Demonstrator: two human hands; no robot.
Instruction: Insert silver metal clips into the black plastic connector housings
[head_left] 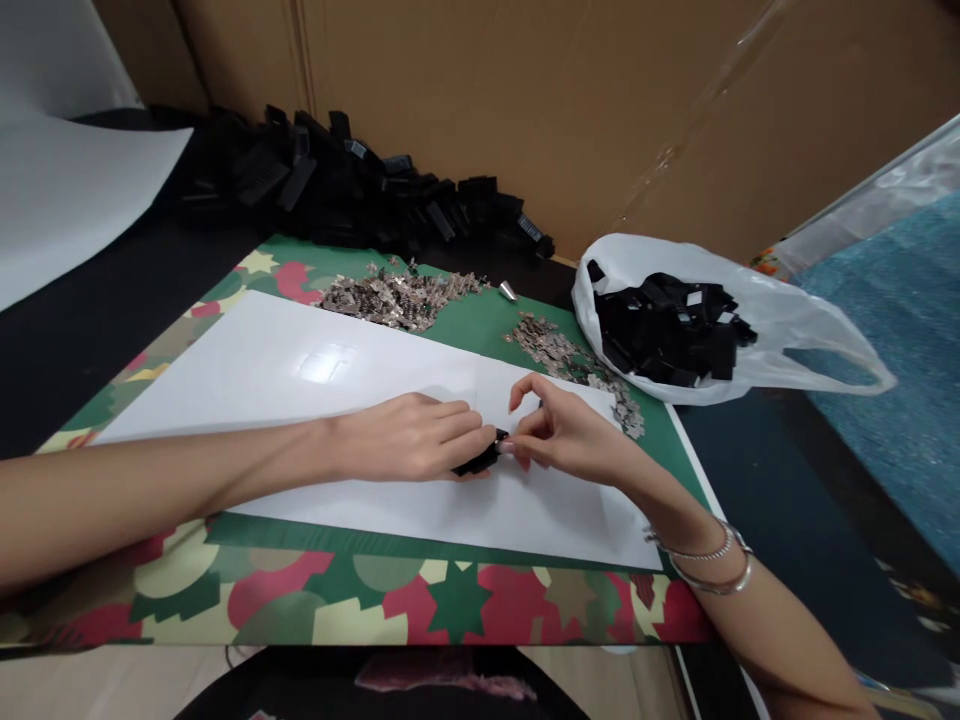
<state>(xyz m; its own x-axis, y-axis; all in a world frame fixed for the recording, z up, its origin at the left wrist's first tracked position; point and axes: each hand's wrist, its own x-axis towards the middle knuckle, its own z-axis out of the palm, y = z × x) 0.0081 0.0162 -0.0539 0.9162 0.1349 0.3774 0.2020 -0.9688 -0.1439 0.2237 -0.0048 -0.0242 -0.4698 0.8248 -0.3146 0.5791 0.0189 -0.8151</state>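
Note:
My left hand is closed around a small black plastic part, holding it just above the white sheet. Most of that part is covered by my fingers; its right end sticks out. Against this end, my right hand pinches with thumb and fingertips. Whatever sits in the pinch is too small to make out. Behind my hands lie a heap of small metal pieces and a second, flatter scatter of metal pieces.
A long pile of black plastic parts lines the back by the cardboard. At the right, a white plastic bag holds more black parts. A small silver cone stands between the metal heaps. The patterned board ends near my body.

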